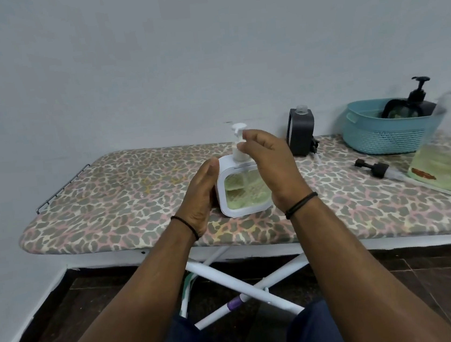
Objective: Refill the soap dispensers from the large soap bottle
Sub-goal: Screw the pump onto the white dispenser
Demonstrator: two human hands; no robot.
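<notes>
A white soap dispenser (242, 194) with a clear window showing green soap stands mid-board, its white pump (239, 141) fitted on top. My left hand (202, 196) lies flat against the dispenser's left side, fingers straight. My right hand (272, 171) hovers in front of the dispenser's right half, fingers loosely bent, fingertips next to the pump neck without clasping it. The large clear soap bottle (442, 163), holding yellow-green liquid, stands at the right edge, blurred. A black dispenser (300, 134) with an uncapped neck stands behind.
The leopard-print ironing board (116, 211) carries everything; a metal rail sits at its left end. A teal basket (383, 133) at the back right holds another black pump dispenser (417, 101). A loose black pump (374, 168) with its tube lies beside the large bottle.
</notes>
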